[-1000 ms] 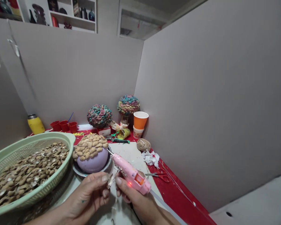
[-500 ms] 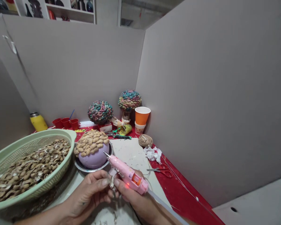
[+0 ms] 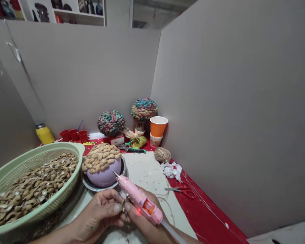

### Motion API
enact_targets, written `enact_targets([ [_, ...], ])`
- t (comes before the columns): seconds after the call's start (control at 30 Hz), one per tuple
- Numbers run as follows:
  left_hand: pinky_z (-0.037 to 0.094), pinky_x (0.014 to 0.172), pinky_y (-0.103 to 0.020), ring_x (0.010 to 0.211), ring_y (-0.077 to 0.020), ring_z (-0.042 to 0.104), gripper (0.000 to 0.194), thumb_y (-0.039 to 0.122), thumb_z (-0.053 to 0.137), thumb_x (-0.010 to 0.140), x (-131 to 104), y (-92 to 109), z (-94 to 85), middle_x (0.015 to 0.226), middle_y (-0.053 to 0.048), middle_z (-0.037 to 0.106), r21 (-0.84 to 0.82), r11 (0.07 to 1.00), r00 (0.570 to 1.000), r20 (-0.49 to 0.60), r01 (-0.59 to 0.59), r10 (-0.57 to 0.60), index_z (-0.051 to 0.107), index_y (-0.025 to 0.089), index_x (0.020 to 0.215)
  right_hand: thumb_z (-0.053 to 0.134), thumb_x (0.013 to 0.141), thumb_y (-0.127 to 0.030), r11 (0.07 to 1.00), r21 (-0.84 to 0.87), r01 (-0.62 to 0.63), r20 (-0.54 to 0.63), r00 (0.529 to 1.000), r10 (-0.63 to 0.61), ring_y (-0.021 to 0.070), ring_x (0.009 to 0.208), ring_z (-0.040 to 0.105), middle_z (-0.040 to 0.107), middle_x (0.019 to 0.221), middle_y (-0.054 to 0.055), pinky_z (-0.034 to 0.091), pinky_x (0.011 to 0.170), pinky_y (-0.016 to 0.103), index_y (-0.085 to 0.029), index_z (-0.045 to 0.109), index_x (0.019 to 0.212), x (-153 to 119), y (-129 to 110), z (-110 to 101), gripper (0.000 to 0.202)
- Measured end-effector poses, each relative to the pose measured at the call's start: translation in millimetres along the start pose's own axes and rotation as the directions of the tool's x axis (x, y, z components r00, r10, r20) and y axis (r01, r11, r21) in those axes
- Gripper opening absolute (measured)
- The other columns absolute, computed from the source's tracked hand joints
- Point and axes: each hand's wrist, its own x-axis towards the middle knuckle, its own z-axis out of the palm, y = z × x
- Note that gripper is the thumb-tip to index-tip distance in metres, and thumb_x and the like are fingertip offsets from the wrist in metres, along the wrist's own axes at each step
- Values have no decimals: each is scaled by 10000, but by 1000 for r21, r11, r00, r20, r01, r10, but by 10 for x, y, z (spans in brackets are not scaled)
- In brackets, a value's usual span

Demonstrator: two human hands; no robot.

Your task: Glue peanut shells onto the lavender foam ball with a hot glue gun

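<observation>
My right hand (image 3: 148, 217) is wrapped round a pink hot glue gun (image 3: 137, 196) with a red light lit on its side and a glue stick in the back. Its metal nozzle points up and left toward a purple ball (image 3: 104, 175), whose upper part is covered with rows of peanut shells (image 3: 101, 156). The ball rests in a metal bowl (image 3: 90, 185). Below the nozzle, my left hand (image 3: 101, 211) pinches a small peanut shell (image 3: 123, 204), which my right thumb also meets. Fingers partly hide the shell.
A green basket (image 3: 77, 152) of peanut shells stands at left. Red scissors (image 3: 185, 190), crumpled tissue (image 3: 171, 169) and a twine ball (image 3: 162, 154) lie at right. Behind are pliers (image 3: 136, 150), an orange cup (image 3: 158, 128), two coloured shell balls (image 3: 111, 122) and red cups (image 3: 73, 135).
The whole view has shifted slightly, with objects appearing a little further right and lower. Both hands stay together; the fingers have turned the small shell a little, and the glue gun remains held.
</observation>
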Motion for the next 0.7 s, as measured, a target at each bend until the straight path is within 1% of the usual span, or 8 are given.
enact_targets([
  [0.1, 521, 621, -217, 624, -103, 626, 195, 209, 864, 658, -2, 17, 12, 686, -15, 678, 10, 1000, 1000, -4, -16, 16, 705, 131, 741, 708, 798, -398, 999, -26, 24, 0, 1000, -24, 124, 584, 441, 516, 689, -23, 385, 523, 236, -187, 586, 836, 1, 67, -25, 247],
  [0.2, 510, 609, -206, 615, -91, 601, 192, 197, 862, 657, 18, 32, 5, 690, -15, 673, 27, 999, 1000, -6, -17, 17, 714, 122, 753, 637, 855, -371, 996, -53, 73, 25, 997, -72, 140, 627, 479, 539, 728, -8, 413, 559, 242, -194, 598, 864, -6, 126, -72, 181],
  [0.3, 513, 591, -205, 595, -89, 599, 171, 187, 846, 678, 51, 28, -23, 699, -21, 675, 7, 1000, 1000, 16, 19, -19, 717, 115, 765, 587, 892, -359, 995, -50, 91, 30, 996, -89, 142, 644, 472, 530, 744, -2, 423, 580, 246, -191, 603, 897, -20, 151, -109, 168],
  [0.47, 522, 563, -195, 564, -82, 599, 217, 177, 862, 648, 75, 13, -69, 675, -31, 675, -98, 989, 993, 43, 110, -106, 728, 97, 799, 598, 886, -342, 997, -17, 70, 47, 997, -69, 137, 641, 481, 510, 745, -13, 430, 586, 242, -190, 579, 911, -39, 182, -111, 156],
  [0.6, 525, 542, -187, 547, -82, 596, 249, 180, 881, 615, 82, 40, -80, 640, -25, 660, -134, 983, 992, 34, 129, -125, 728, 94, 791, 573, 901, -336, 997, -29, 77, 51, 996, -76, 137, 624, 487, 534, 733, -11, 425, 567, 244, -192, 579, 907, -47, 127, -124, 144],
  [0.7, 532, 547, -189, 557, -83, 598, 241, 179, 874, 630, 86, 68, -86, 654, -27, 659, -124, 985, 993, 37, 120, -116, 728, 91, 801, 568, 897, -310, 989, -76, 126, 36, 992, -124, 120, 571, 466, 529, 671, -23, 398, 530, 231, -192, 562, 825, -48, 33, -138, 138],
])
